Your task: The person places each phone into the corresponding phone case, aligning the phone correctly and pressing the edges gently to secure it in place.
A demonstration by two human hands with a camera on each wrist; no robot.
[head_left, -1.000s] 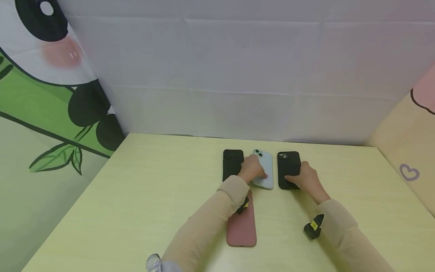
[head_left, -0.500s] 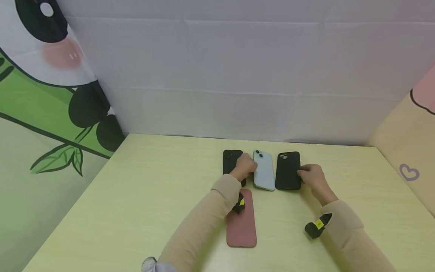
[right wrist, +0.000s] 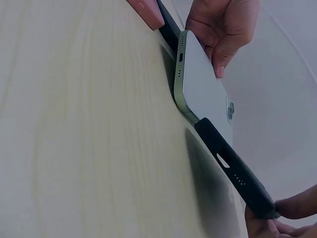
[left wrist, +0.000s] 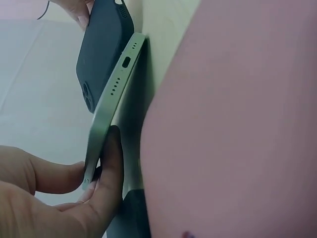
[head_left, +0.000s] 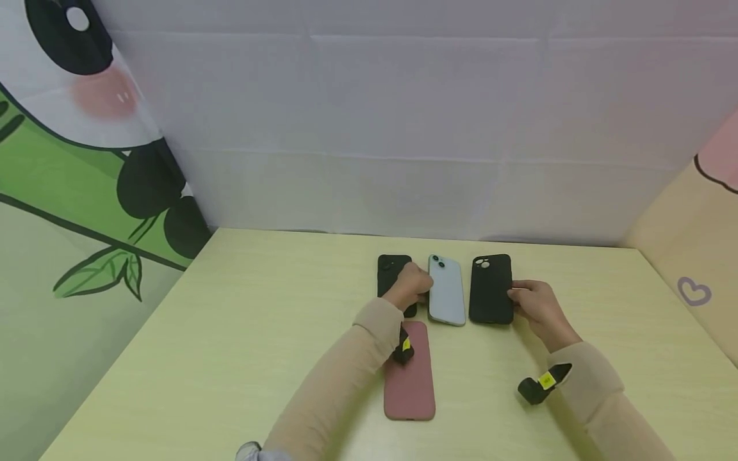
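My left hand (head_left: 408, 286) pinches the left long edge of a light blue smartphone (head_left: 446, 291), thumb on its back. The phone is tilted, its bottom edge with the charging port towards the left wrist camera. My right hand (head_left: 536, 307) pinches the right edge of a black phone case (head_left: 491, 289), whose camera cutout looks pale. Side by side, phone and case stand slightly raised, with shadows beneath; in the right wrist view the case (right wrist: 237, 173) meets or overlaps the phone's (right wrist: 203, 74) corner. Whether they touch I cannot tell.
Behind my left hand lies another black phone or case (head_left: 394, 272), partly hidden. A dusty pink phone case or phone (head_left: 410, 384) lies nearer on the pale wood table (head_left: 259, 320), partly under my left wrist. A white cloth wall (head_left: 375, 128) stands behind.
My left hand has shifted from over the phone to its left edge. My right hand has drawn back to the case's right edge, its thumb off the case's face. The phone and case shifted slightly.
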